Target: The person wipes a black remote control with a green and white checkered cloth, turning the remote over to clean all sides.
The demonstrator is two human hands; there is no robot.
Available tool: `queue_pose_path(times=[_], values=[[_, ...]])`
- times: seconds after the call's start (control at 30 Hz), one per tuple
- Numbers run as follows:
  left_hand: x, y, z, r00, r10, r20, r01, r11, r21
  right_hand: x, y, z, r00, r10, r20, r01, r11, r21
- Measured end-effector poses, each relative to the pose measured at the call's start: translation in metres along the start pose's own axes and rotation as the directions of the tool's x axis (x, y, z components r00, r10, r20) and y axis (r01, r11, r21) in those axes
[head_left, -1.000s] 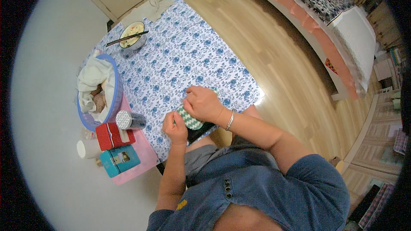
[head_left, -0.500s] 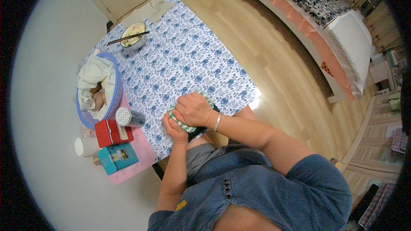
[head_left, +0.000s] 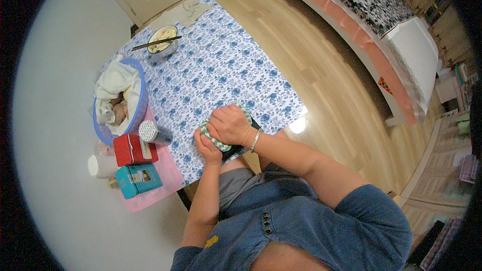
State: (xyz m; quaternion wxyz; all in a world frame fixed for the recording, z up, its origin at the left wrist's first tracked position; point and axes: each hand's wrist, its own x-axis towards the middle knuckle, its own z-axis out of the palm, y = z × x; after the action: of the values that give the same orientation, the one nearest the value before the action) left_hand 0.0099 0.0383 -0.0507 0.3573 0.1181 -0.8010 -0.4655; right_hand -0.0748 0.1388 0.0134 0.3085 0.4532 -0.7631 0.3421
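Observation:
A green-and-white checked cloth (head_left: 215, 138) lies at the near edge of a table covered by a blue floral tablecloth (head_left: 216, 75). My right hand (head_left: 228, 124) presses down on top of the cloth, fingers closed over it. My left hand (head_left: 207, 146) grips the cloth's near-left edge from below. A dark flat object (head_left: 253, 123) shows partly under the cloth and my right wrist, which wears a thin bracelet.
A blue basin (head_left: 120, 101) with white fabric sits at the table's left. Beside it stand a patterned cylinder (head_left: 153, 132), a red box (head_left: 131, 149), a teal box (head_left: 138, 179) and a white cup (head_left: 100, 165) on a pink mat. A bowl with chopsticks (head_left: 163, 40) is far. A bed (head_left: 371, 15) lies right.
My right hand has come down from the cloth's far side onto its top, bunching it. Both hands now sit closer together over the cloth.

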Motion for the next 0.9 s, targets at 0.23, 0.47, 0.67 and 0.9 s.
queue_pose_path(times=[0.23, 0.47, 0.67, 0.9], values=[[-0.001, -0.008, 0.002, 1.000, 0.002, 0.015, -0.002, 1.000, 0.010, -0.001, 0.001, 0.001, 1.000, 0.004, -0.025, -0.005, 1.000, -0.025], [-0.001, -0.007, 0.003, 1.000, -0.020, -0.019, 0.020, 1.000, 0.017, -0.001, 0.002, 0.002, 0.999, 0.016, -0.027, -0.016, 1.000, 0.003], [0.002, -0.007, 0.003, 1.000, 0.015, -0.021, -0.015, 1.000, -0.013, 0.000, 0.001, 0.002, 0.999, 0.016, -0.029, -0.016, 1.000, 0.002], [0.003, -0.002, 0.003, 1.000, 0.000, 0.003, 0.000, 0.998, -0.066, -0.002, 0.002, 0.002, 1.000, 0.011, -0.011, -0.011, 1.000, -0.018]])
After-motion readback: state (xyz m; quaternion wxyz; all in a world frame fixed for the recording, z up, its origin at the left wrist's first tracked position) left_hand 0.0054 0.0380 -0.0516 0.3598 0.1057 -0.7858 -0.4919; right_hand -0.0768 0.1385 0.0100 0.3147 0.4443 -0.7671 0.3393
